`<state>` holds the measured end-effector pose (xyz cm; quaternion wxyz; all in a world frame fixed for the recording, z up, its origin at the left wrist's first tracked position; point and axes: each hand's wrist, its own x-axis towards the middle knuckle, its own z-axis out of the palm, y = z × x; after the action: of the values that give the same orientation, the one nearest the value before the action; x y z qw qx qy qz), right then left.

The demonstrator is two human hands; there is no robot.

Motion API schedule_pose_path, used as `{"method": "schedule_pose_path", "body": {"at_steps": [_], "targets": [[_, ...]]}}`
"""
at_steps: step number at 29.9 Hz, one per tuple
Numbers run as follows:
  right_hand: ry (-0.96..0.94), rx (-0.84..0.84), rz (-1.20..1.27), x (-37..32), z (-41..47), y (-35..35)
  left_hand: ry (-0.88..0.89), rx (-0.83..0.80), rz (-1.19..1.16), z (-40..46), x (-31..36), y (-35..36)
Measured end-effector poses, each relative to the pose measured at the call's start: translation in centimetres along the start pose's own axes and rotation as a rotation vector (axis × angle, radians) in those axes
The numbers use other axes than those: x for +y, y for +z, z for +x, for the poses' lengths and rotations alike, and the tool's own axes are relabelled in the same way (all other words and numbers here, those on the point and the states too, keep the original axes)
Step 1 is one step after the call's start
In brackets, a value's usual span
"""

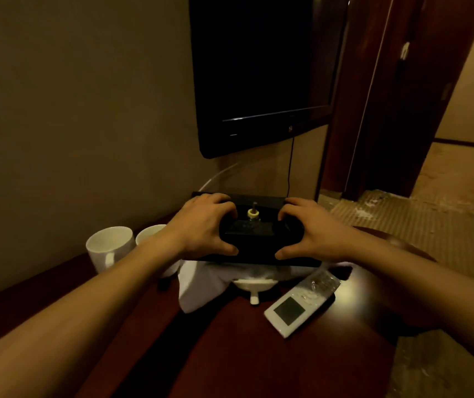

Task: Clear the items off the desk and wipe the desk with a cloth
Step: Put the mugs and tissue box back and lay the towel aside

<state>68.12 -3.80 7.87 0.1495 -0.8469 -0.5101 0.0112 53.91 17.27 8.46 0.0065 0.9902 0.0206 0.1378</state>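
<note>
A black tray [256, 251] is held above the dark red desk [258, 354], with my left hand [204, 228] gripping its left side and my right hand [307, 228] its right side. On the tray sits a small bottle with a yellowish cap [253, 214] and a dark flat item. Under the tray lies a white cloth [201, 285] draped beside a white kettle base [254, 285]. A white remote control [296, 304] in a clear wrapper lies on the desk at the right. Two white mugs [109, 247] stand at the left near the wall.
A black wall-mounted television [258, 70] hangs right above the desk, with a cable [290, 168] dropping behind the tray. A dark wooden door frame [373, 110] and a carpeted hallway [431, 225] lie to the right.
</note>
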Motion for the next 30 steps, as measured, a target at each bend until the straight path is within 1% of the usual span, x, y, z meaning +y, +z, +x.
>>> {"method": "schedule_pose_path", "body": {"at_steps": [5, 9, 12, 18, 22, 24, 26, 30], "targets": [[-0.088, 0.009, -0.043, -5.5, -1.0, -2.3, -0.034, 0.003, -0.027, -5.1, -0.2, -5.0], [-0.207, 0.023, -0.016, -11.7, -1.0, -2.8, -0.110, -0.025, 0.011, -10.8, -2.0, -9.1], [-0.307, 0.020, -0.018, -17.5, -0.5, -2.0, -0.209, -0.032, 0.023, -16.6, -3.6, -11.8], [-0.507, -0.047, 0.011, -29.8, 1.2, 1.9, -0.413, -0.040, 0.040, -30.0, -7.9, -15.0], [-0.632, -0.134, 0.029, -38.4, 2.6, 5.1, -0.542, -0.025, 0.056, -39.1, -11.0, -17.3], [-0.693, -0.166, 0.045, -42.2, 3.1, 6.7, -0.606, -0.053, 0.067, -43.1, -12.4, -18.0], [-0.740, -0.195, 0.063, -46.0, 3.6, 8.3, -0.684, -0.073, 0.061, -46.9, -13.6, -18.5], [-0.819, -0.237, 0.090, -53.1, 4.5, 11.6, -0.804, -0.038, 0.053, -53.7, -15.9, -19.4]]}}
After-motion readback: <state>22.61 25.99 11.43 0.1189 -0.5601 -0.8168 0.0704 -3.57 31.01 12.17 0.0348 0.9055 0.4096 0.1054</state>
